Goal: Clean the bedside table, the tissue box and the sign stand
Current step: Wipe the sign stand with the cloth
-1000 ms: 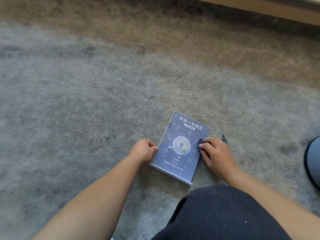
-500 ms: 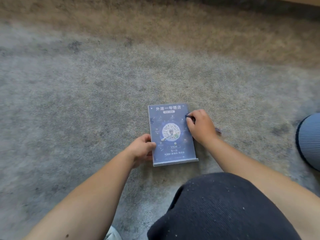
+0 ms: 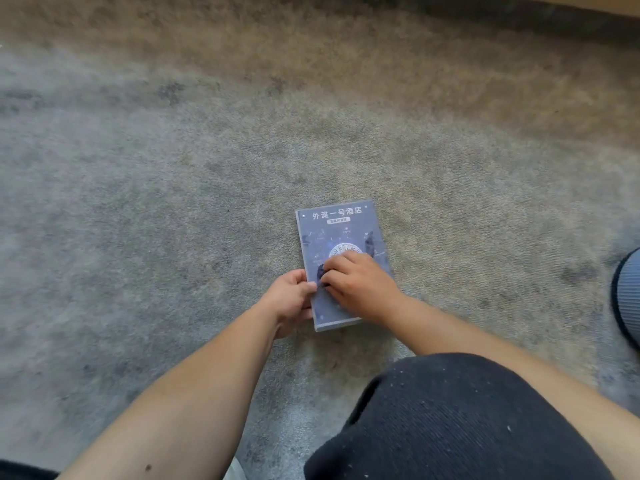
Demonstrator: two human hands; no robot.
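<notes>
1. On the grey carpet (image 3: pixel 173 202), in front of the person's knee (image 3: pixel 467 417), the sign stand (image 3: pixel 341 230) lies flat with its blue printed face up and white lettering along the far edge.
2. The right hand (image 3: pixel 360 285) presses palm-down on the lower half of the face, fingers curled over a dark cloth (image 3: pixel 320 271); only small dark scraps of it show past the fingers, so its full shape cannot be told.
3. The left hand (image 3: pixel 289 299) grips the stand's left edge near the closer corner, thumb on top, fingers tucked against the side.
4. At the right border sits part of a dark-rimmed, ribbed bluish object (image 3: pixel 628 299), well apart from the stand.
</notes>
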